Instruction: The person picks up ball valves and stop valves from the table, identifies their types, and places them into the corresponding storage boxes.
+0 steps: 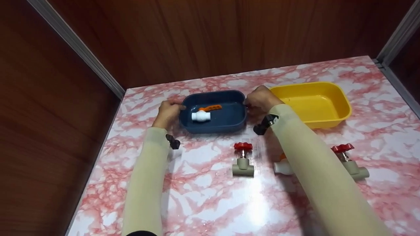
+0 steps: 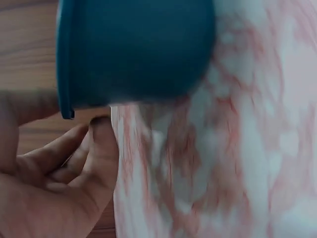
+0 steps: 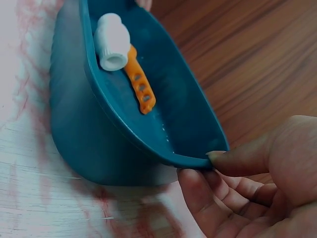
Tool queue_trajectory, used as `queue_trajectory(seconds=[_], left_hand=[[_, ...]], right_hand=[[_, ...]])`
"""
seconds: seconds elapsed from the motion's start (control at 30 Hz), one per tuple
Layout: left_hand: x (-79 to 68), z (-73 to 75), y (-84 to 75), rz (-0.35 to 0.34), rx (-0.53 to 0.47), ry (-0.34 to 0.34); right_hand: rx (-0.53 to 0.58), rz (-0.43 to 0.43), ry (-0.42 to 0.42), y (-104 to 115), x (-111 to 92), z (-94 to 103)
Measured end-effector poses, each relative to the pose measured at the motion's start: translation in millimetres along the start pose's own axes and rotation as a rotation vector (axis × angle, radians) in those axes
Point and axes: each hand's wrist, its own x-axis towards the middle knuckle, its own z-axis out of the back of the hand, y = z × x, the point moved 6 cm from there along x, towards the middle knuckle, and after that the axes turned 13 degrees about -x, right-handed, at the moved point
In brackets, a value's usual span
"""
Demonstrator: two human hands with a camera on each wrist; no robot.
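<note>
A blue plastic basin (image 1: 216,129) is held at its two short ends by both hands. At its left end, my left hand (image 1: 167,113) has the thumb over the rim; in the left wrist view the other fingers curl below the lip. My right hand (image 1: 261,98) pinches the right end, and the right wrist view shows thumb (image 3: 242,157) on top and fingers beneath the rim. Inside the basin lies a white ball valve (image 1: 200,116) with an orange lever handle (image 3: 140,87).
A yellow basin (image 1: 323,124) stands right of the blue one, partly behind the right forearm. Nearer stands a grey-green valve with a red handwheel (image 1: 243,166). Another white valve (image 1: 282,167) and a second red-wheeled valve (image 1: 360,173) are partly covered by the right sleeve. Wooden panels (image 1: 210,39) border the marbled table.
</note>
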Motion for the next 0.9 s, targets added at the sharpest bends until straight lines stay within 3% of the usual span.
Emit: queue_trajectory(seconds=[0.2, 0.33, 0.67, 0.9], left_hand=[[3.7, 2.1, 10.8, 0.214, -0.211, 0.040], [5.3, 4.6, 14.3, 0.278, -0.250, 0.049], [5.1, 4.7, 18.0, 0.270, -0.309, 0.026], [3.6, 5.6, 15.6, 0.225, -0.279, 0.018]], right_hand=[[0.030, -0.014, 0.000, -1, 1, -0.4], [0.029, -0.002, 0.001, -2, 0, -0.5], [-0.023, 0.052, -0.072, 5, -8, -1.8], [-0.040, 0.044, -0.028, 3, -27, 2.8]])
